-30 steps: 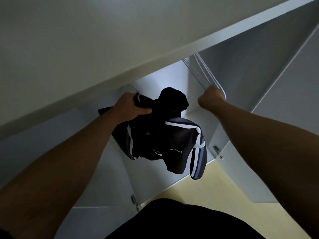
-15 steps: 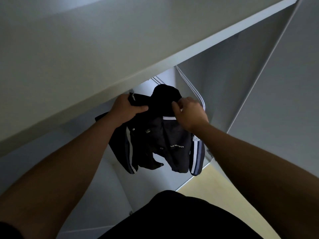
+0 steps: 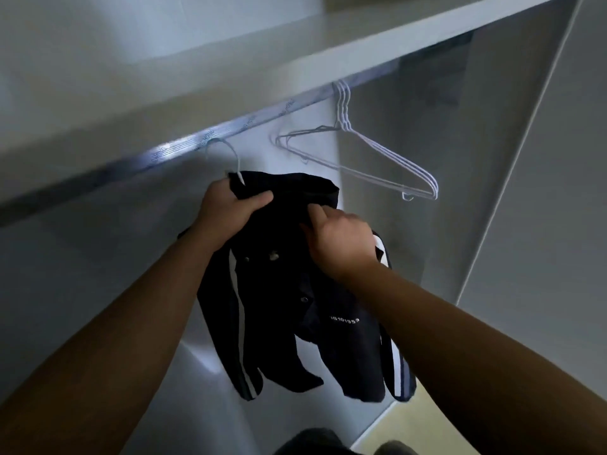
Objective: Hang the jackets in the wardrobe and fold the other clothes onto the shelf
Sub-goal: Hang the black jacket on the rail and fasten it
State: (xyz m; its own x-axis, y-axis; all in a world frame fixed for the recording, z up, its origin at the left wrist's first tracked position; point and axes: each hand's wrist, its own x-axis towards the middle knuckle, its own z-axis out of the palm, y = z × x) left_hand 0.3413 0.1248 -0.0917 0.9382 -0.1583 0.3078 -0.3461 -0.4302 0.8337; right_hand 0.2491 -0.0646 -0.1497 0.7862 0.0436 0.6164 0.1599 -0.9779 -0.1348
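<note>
Bare forearms (image 3: 131, 323) run to the ungloved left hand (image 3: 226, 208) and right hand (image 3: 341, 244) — dark clothing (image 3: 315, 441), possibly black, at the bottom edge.

1. One dark jacket (image 3: 295, 307) with white stripes.
2. Two hands, both mine: my left hand (image 3: 226, 205) and my right hand (image 3: 341, 241), each gripping the jacket near its collar.
3. Four wire hangers in all: one hanger (image 3: 226, 152) inside the jacket, and three empty hangers (image 3: 387, 159) bunched together.
4. One rail (image 3: 184, 149), with the three empty hangers hooked over it.
5. One shelf (image 3: 295, 50) above the rail.
6. Three metal snaps (image 3: 272, 256) that I can make out on the jacket front.
</note>
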